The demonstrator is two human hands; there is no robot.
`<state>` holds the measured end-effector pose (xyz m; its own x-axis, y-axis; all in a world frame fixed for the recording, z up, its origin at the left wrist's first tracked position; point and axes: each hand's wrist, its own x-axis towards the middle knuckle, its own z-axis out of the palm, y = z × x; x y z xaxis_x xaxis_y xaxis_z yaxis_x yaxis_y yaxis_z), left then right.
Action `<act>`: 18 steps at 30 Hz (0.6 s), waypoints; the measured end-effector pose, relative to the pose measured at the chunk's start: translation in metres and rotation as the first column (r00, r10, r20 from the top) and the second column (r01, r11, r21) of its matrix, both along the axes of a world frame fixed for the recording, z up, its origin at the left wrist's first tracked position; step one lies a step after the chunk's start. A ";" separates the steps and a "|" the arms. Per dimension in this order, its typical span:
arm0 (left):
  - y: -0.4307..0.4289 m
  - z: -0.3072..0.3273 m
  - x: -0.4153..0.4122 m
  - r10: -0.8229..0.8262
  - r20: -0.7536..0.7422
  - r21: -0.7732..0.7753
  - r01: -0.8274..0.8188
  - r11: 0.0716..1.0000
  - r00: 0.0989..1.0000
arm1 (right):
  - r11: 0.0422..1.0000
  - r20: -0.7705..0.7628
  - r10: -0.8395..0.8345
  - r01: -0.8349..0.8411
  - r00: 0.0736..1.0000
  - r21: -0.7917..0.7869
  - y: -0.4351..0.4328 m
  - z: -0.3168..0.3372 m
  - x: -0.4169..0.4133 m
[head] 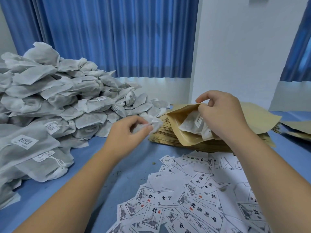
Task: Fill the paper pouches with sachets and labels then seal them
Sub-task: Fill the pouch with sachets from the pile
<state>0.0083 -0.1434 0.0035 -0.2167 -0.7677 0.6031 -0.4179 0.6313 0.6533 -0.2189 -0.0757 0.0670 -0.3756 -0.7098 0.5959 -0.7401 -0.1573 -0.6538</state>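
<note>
A small hand-packing workroom, plain and office-like. At 9 o'clock a big heap of white mesh-fabric sachets with barcode stickers rises on the blue-covered table. At 2 o'clock lies a stack of flat brown kraft-paper pouches, and at 5 o'clock a spread of white printed paper labels. Blue pleated curtains and a bare white wall stand at 12 o'clock.

"村" and "中" on labels
</note>
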 end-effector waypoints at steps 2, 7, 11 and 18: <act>0.011 0.014 0.000 -0.190 -0.070 0.150 0.198 0.969 0.979 | 1.000 0.003 0.003 -0.003 1.000 -0.009 0.000 0.001 -0.001; 0.027 0.040 -0.013 -0.305 -0.120 0.288 0.327 0.900 0.945 | 1.000 -0.012 0.010 -0.011 1.000 -0.009 0.000 -0.001 0.001; 0.041 0.039 -0.039 -0.113 -0.140 0.204 0.140 0.969 0.984 | 1.000 -0.023 0.014 -0.014 1.000 -0.007 0.000 0.001 0.005; 0.058 0.032 -0.066 -0.255 -0.082 0.315 0.268 0.910 0.963 | 0.984 -0.019 0.180 -0.180 0.983 0.001 0.003 0.003 0.026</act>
